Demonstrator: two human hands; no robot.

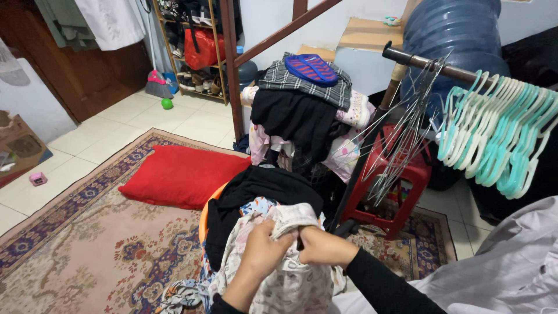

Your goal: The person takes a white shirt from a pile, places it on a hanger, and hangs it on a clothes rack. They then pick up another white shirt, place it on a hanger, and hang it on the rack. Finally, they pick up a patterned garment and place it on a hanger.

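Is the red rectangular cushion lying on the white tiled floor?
No, the red rectangular cushion lies on the patterned carpet.

Single head-worn camera, looking down and forward from person's own eye level. Hands (290, 247) sitting close at bottom centre, filling lower frame. View reaching outward across patterned rug (99, 256) toward far wall. Hanger rail (442, 70) crossing near at upper right.

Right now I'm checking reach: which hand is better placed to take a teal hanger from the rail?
Likely the right hand: the teal hangers hang on its side, while the left hand sits farther away, gripping the patterned garment.
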